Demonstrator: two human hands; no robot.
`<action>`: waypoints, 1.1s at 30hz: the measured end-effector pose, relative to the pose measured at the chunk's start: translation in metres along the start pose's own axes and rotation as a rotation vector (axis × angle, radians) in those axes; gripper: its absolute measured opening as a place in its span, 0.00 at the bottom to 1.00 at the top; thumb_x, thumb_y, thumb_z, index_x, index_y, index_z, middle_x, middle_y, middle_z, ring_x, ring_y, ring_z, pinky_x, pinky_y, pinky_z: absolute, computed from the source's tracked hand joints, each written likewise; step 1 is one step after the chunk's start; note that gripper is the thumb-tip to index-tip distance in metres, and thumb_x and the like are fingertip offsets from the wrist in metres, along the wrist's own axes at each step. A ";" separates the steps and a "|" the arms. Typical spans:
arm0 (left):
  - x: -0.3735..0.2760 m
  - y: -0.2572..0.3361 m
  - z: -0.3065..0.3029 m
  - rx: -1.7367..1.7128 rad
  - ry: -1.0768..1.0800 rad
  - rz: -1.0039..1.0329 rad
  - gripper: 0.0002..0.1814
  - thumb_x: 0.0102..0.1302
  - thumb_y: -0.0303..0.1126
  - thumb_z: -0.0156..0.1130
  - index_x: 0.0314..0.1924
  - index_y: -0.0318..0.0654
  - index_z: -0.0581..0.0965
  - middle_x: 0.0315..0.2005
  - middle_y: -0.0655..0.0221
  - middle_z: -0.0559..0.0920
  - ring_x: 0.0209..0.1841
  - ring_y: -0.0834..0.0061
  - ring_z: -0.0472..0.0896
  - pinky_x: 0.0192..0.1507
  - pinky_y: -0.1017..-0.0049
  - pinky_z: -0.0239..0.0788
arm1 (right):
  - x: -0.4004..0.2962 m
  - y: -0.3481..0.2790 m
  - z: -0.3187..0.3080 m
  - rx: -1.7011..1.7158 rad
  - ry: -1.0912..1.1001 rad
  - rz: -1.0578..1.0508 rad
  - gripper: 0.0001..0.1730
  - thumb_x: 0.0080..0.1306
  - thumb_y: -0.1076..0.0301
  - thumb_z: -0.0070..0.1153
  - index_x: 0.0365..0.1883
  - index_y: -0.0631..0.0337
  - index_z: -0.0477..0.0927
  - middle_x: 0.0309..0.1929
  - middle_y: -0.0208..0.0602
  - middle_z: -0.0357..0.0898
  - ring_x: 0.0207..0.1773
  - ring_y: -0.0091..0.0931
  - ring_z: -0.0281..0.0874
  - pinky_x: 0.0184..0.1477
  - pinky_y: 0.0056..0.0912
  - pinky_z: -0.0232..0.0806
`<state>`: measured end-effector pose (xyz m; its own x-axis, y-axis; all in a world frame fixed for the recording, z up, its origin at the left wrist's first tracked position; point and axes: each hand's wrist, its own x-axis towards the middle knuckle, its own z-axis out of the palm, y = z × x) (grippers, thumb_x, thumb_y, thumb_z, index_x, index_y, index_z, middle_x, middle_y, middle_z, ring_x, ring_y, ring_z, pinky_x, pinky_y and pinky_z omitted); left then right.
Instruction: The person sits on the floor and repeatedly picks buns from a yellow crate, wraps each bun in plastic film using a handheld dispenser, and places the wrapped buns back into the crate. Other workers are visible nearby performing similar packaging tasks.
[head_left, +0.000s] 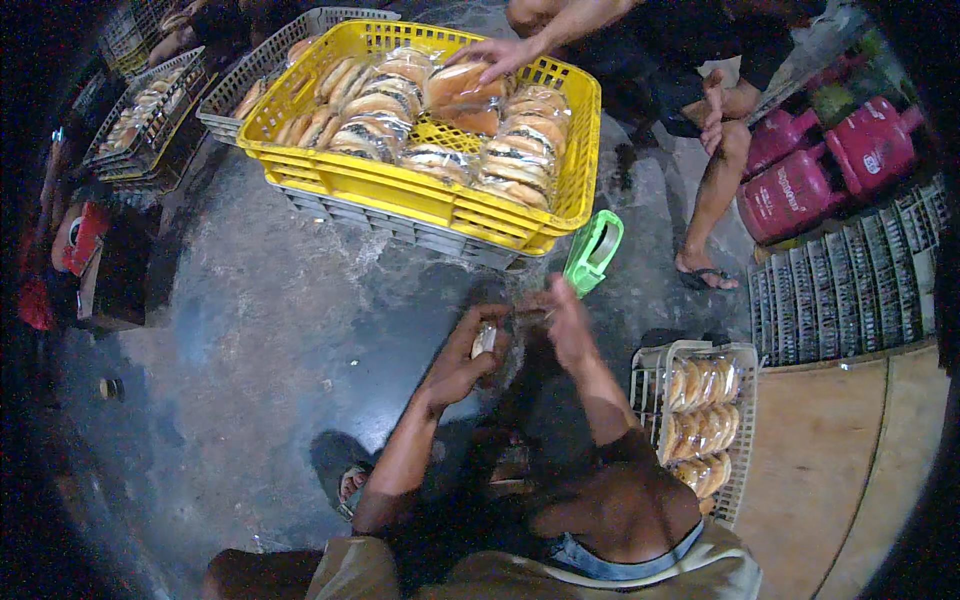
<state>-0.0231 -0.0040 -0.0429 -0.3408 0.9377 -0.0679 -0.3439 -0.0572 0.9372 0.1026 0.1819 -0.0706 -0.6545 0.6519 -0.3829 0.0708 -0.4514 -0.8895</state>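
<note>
My left hand (466, 354) is closed around a small whitish, shiny thing (485, 340), too small to name surely. Blurred, my right hand (568, 324) is raised just right of it with fingers spread; whether it pinches something cannot be told. Just beyond my right hand stands a green tape dispenser (594, 253). Ahead of both hands is a yellow plastic crate (420, 195) with rows of filled buns in clear wrap (382, 101). Another person's hand (499, 58) rests on wrapped bread (463, 84) in it.
A grey crate (390, 231) lies under the yellow one. To my right stands a pale crate (742, 420) of wrapped buns, beside a wooden board (817, 442). Pink gas cylinders (791, 195) and the other person's leg (712, 195) are at upper right. A dark box (120, 281) sits left.
</note>
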 end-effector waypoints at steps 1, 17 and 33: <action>-0.004 0.002 0.000 0.004 0.020 -0.032 0.37 0.51 0.23 0.53 0.65 0.43 0.65 0.39 0.75 0.73 0.38 0.81 0.72 0.40 0.80 0.67 | 0.012 -0.013 -0.009 -0.121 0.220 -0.154 0.35 0.69 0.40 0.54 0.61 0.59 0.64 0.46 0.37 0.74 0.47 0.26 0.77 0.47 0.32 0.73; 0.006 0.007 0.004 -0.115 0.008 -0.019 0.37 0.51 0.27 0.57 0.66 0.44 0.63 0.39 0.73 0.72 0.38 0.80 0.72 0.37 0.79 0.67 | 0.064 0.051 -0.172 -0.763 0.647 -0.039 0.13 0.67 0.61 0.61 0.26 0.57 0.84 0.27 0.25 0.81 0.28 0.20 0.70 0.32 0.26 0.64; 0.000 0.003 -0.011 0.453 0.126 0.227 0.42 0.48 0.31 0.61 0.67 0.38 0.63 0.55 0.56 0.71 0.61 0.60 0.70 0.65 0.65 0.59 | -0.040 -0.084 0.072 -1.034 -0.570 -0.013 0.19 0.66 0.52 0.64 0.32 0.61 0.81 0.34 0.31 0.82 0.36 0.20 0.75 0.38 0.29 0.68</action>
<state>-0.0340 -0.0084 -0.0439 -0.4753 0.8686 0.1402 0.1550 -0.0742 0.9851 0.0690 0.1499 0.0373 -0.8825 0.1686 -0.4391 0.4666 0.4316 -0.7720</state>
